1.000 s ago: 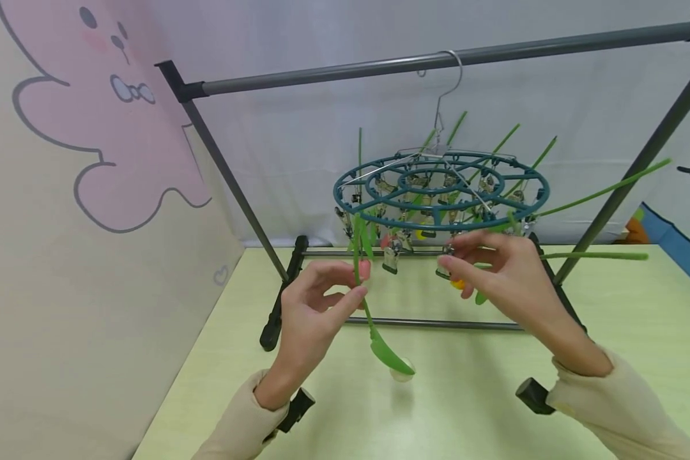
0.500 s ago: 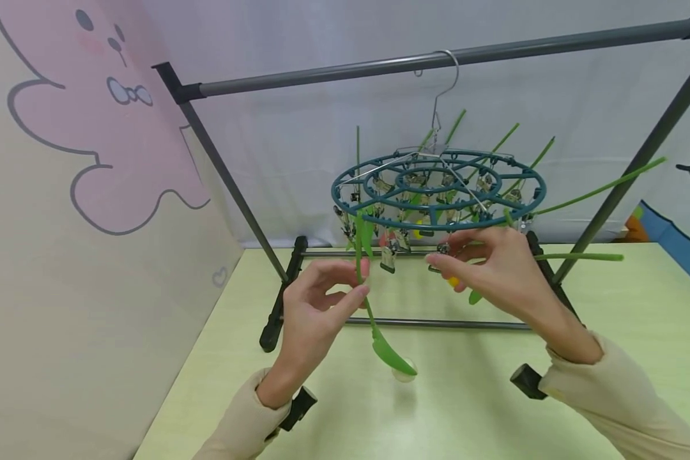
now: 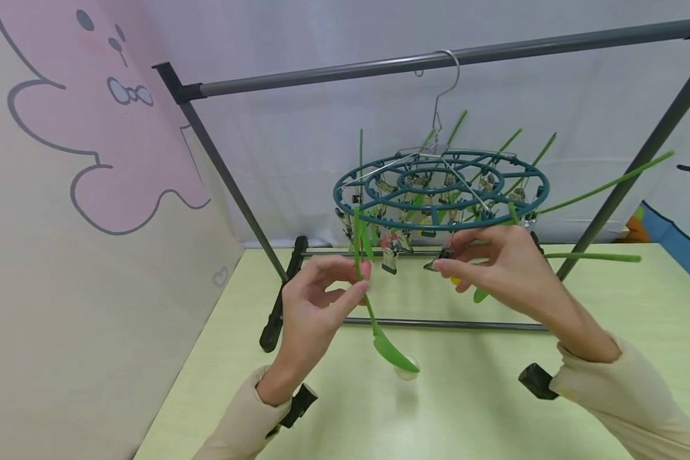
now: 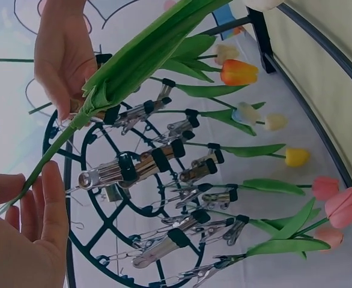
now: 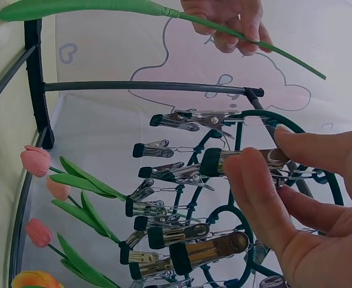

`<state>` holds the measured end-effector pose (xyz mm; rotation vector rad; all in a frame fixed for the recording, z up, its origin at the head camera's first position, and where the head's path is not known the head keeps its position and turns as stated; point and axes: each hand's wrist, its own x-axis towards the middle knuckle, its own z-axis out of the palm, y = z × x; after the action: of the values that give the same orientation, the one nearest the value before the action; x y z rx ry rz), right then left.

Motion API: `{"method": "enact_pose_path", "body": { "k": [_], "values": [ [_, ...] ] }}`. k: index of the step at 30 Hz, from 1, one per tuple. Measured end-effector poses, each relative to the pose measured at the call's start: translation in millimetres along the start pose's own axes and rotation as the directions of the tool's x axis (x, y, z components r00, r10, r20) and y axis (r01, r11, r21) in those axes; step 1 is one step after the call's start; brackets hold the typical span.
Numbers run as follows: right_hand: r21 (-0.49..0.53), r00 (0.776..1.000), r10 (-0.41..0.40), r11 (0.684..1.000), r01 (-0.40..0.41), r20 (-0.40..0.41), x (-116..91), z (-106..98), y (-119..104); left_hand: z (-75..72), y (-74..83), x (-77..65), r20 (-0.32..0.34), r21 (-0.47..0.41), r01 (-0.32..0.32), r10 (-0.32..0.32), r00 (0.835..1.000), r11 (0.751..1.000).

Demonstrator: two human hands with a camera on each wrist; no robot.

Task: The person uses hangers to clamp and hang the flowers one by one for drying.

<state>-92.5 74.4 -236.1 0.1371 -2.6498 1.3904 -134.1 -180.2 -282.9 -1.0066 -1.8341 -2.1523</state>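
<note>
My left hand (image 3: 319, 313) pinches the green stem of an artificial tulip between thumb and fingers. The tulip's leaf (image 3: 391, 351) and pale bloom (image 3: 406, 372) hang below the hand, bloom downward. My right hand (image 3: 508, 268) holds a metal clip (image 5: 215, 162) with a dark green tip, pinched between thumb and fingers. That clip hangs from a round teal drying rack (image 3: 431, 227). In the right wrist view its tip points away from the palm. The stem and the clip are apart. Whether the clip's jaws are parted is too small to tell.
Several tulips, among them a yellow one (image 4: 297, 157) and a pink one (image 4: 344, 207), hang bloom down from other clips. The rack's hook sits on a grey bar (image 3: 322, 75) of a stand over a pale green table (image 3: 466, 409). A wall (image 3: 167, 306) borders the left.
My right hand has shifted slightly, and the clip in it has gone from nearly upright to tilted toward the left. My left hand and its tulip have barely moved.
</note>
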Motion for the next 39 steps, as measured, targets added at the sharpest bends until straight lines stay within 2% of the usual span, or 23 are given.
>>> {"method": "enact_pose_path", "body": {
  "k": [7, 16, 20, 26, 32, 39],
  "values": [
    [0.02, 1.0, 0.003, 1.0, -0.004, 0.029, 1, -3, 2, -0.1, 2.2, 2.0, -0.018, -0.016, 0.007, -0.007, 1.0, 1.0],
    [0.01, 0.998, -0.053, 0.999, 0.053, 0.039, 0, -5, 8, 1.0, 4.4, 5.9, -0.021, -0.034, 0.012, -0.013, 1.0, 0.999],
    [0.016, 0.994, -0.111, 0.994, 0.111, 0.016, -3, -4, 11, 2.6, 3.3, 6.8, -0.016, -0.045, 0.017, -0.018, 1.0, 0.999],
    [0.095, 0.977, -0.205, 0.973, 0.211, -0.063, -8, -1, 13, 5.1, 1.2, 11.1, -0.021, -0.045, -0.016, 0.015, 1.0, 0.999],
    [0.122, 0.965, -0.237, 0.96, 0.25, -0.11, -9, 1, 13, 8.6, 0.8, 16.5, -0.014, -0.034, -0.04, 0.04, 0.999, 0.999],
    [0.141, 0.96, -0.252, 0.953, 0.268, -0.121, -9, 3, 13, 12.0, 1.1, 23.3, -0.023, 0.002, -0.067, 0.067, 0.998, 0.998]
  ]
}}
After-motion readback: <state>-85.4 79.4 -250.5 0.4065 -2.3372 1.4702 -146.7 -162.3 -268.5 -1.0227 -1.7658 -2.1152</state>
